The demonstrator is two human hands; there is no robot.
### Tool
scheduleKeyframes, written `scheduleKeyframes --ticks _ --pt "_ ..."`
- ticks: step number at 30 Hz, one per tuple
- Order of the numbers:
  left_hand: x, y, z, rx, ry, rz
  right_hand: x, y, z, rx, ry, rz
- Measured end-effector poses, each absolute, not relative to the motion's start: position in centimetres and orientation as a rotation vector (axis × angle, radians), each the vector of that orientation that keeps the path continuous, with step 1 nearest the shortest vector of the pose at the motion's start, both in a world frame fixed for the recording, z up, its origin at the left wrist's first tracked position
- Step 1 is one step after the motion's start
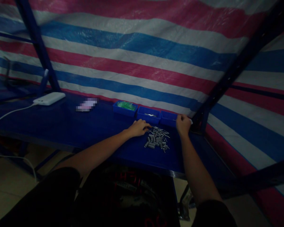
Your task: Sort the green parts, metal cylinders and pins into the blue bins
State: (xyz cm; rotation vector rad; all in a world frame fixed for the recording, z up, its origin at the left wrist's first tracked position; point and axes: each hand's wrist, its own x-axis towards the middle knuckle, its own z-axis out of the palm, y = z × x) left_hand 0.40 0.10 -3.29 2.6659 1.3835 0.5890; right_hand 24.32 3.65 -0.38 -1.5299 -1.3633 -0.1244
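A pile of small grey metal cylinders (pixel 152 145) and thin metal pins (pixel 165 133) lies on the blue table. At the pile's upper left edge is my left hand (pixel 140 127), its fingers curled and pressed together by the pins; what is between them is too small to make out. My right hand (pixel 183 125) is at the right end of the rightmost blue bin (pixel 168 118), fingers closed, their contents hidden. Beside that bin, the middle blue bin (pixel 148 119) holds a few thin pins. The left blue bin (pixel 125 111) contains green pieces (pixel 126 105) in clear plastic.
On the blue table (pixel 94 126), a white device (pixel 49 98) with a cable stands at the left. A blurred-out flat object (pixel 87 104) lies nearer the bins. Blue metal posts (pixel 229 72) and a striped plastic sheet (pixel 137 63) stand behind and to the right.
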Motion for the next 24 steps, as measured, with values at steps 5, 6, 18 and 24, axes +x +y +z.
scheduleKeyframes --ticks 5,6,18,24 --pt "0.4 -0.1 -3.3 2.641 1.461 0.557 24.6 4.2 -0.8 -1.669 -1.256 -0.16" --pt "0.4 -0.1 -3.3 2.639 1.464 0.567 24.7 4.3 -0.9 -1.712 -1.23 -0.169" --pt "-0.6 1.7 -2.4 2.23 1.422 1.076 18.1 2.0 -0.8 -1.238 -1.961 0.132" --pt "-0.6 1.6 -1.9 2.092 1.451 1.11 16.4 1.7 -1.5 -1.087 -2.087 0.048"
